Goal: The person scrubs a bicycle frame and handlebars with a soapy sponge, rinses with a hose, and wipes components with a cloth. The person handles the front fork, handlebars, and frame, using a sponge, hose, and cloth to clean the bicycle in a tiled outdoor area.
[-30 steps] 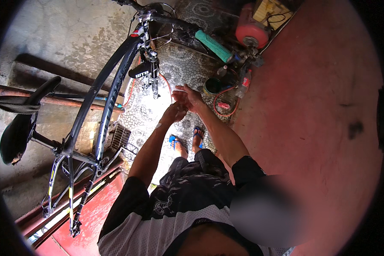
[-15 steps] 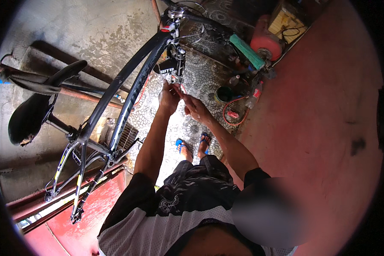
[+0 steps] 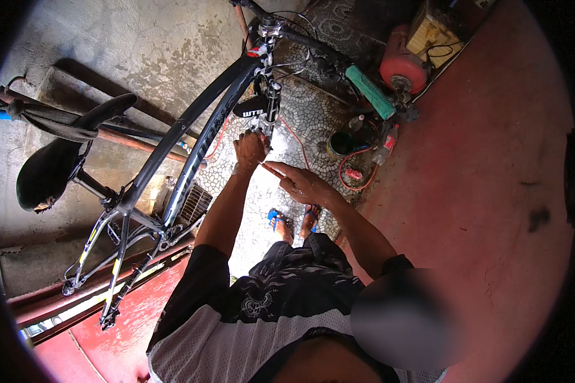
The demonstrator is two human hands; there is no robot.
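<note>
A black bicycle frame (image 3: 201, 131) with white and yellow marks stands on my left, no wheels fitted. Its suspension fork (image 3: 273, 105) points down toward my hands, with a small black mudguard (image 3: 250, 107) at it. My left hand (image 3: 250, 149) is closed right by the fork's lower end; what its fingers hold is hidden. Just below and to the right is my right hand (image 3: 303, 185), its index finger stretched toward my left wrist and the other fingers loosely bent. Nothing clear shows in it. Whitish wet spots show on my right forearm.
The black saddle (image 3: 41, 175) and a knotted dark cloth (image 3: 51, 121) are far left. A teal handlebar grip (image 3: 370, 92) juts out at upper right, near a red round tank (image 3: 402, 67). A dark bucket (image 3: 340, 143), a plastic bottle (image 3: 386, 143) and an orange hose (image 3: 358, 188) lie by the red wall.
My hands were together below the fork; now they are apart. My left hand has turned, its back upward, near the fork end. My right hand has moved slightly right and down.
</note>
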